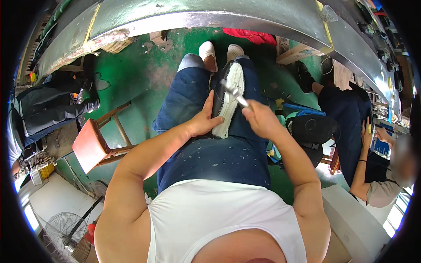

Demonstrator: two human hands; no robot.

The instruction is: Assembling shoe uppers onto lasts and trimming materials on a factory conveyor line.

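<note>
Across my lap lies a shoe [228, 115], bottom up, with a pale whitish underside and a black edge. Its toe points away from me, toward my knees. My left hand [204, 117] grips the near left side of the shoe, thumb on the pale underside and forefinger stretched along the black edge. In my right hand [262, 118] is a hammer [237, 96] with a silvery shaft. Its head, a little blurred, is over the left edge of the underside; whether it touches cannot be made out.
A metal-edged bench [210, 18] curves across the far side. At left stands a stool with a reddish seat [91, 144], and a fan [66, 232] is at lower left. Another person [377, 162] sits at right; a further person's legs [52, 103] show at left.
</note>
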